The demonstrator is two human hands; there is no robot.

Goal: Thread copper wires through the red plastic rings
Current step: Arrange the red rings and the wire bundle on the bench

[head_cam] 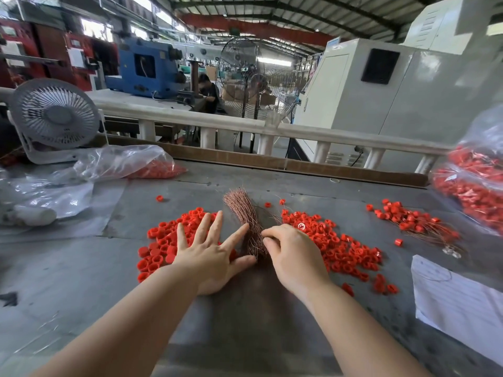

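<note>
Head view looks down on both forearms reaching forward over a grey table. Between the two hands lies the bundle of copper wires, its long axis running away from the person and leaning slightly to the left at the far end, where the strands fan out; the near end sits in the gap between the hands.

At the bundle's left, the left hand is spread flat, fingers straight and apart, with forefinger and thumb touching the wires' left side. At the bundle's right, the right hand has its fingers curled inward with the tips at the near part of the bundle; whether they already pinch a strand cannot be told. Both hands are about equally close to the wires, but the right one looks set to draw a strand out.

Loose red plastic rings are heaped under and beyond the left hand, with a second heap just right of the right hand. Farther right lie rings already threaded, their wires trailing toward the person. Clear bags of rings sit at the far right and far left, a small fan beyond the left hand, and workshop machines fill the room behind a white rail.
</note>
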